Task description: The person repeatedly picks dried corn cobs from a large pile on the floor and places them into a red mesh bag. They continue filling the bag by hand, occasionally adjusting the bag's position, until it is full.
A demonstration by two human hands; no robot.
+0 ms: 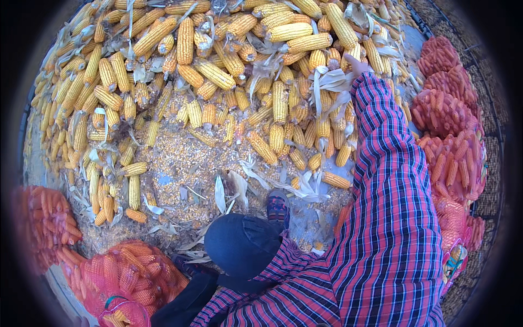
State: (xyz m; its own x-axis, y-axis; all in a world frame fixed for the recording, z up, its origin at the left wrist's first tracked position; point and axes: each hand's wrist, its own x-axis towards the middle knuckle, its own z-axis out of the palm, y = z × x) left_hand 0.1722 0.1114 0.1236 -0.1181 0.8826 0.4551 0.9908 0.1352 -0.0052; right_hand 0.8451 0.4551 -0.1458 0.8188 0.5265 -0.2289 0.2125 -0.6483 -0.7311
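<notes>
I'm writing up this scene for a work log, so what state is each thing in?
Right hand: extended to the cob pile, grip unclear
Corn cobs: loose, heaped, mostly bare of husk
Kernels: off the cob, scattered
Dry husks: some strewn, some among cobs
Left mesh sacks: filled with cobs
Right mesh sacks: filled, in a row

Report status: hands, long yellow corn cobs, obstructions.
Right hand at heaped yellow cobs, grip unclear. Left hand not clearly visible. Curled pale papery husks beside right hand.
</notes>
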